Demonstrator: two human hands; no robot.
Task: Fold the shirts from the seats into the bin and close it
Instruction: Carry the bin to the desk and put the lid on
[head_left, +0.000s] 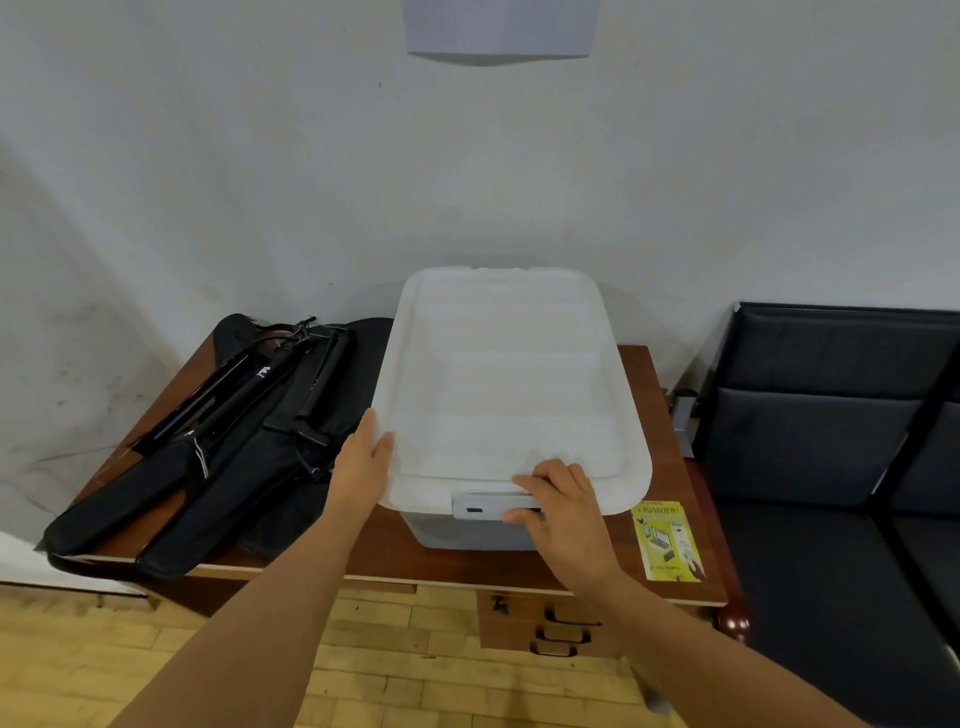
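Two black bags (218, 467) lay on the left of the desk (670, 415). Next over, the left hand (363, 462) pressed flat, fingers straight, against the lid (504, 374) sitting on the bin (467, 535) mid-desk. The right hand (561, 514) pinched the grey latch (483, 505), fingers curled. Black seats (831, 441) sat far right.

Dim, soft indoor light; wide-angle bending at edges.

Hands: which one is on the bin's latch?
The right hand: it grips the grey latch at the front of the lid. The left hand only lies flat against the lid's left side.
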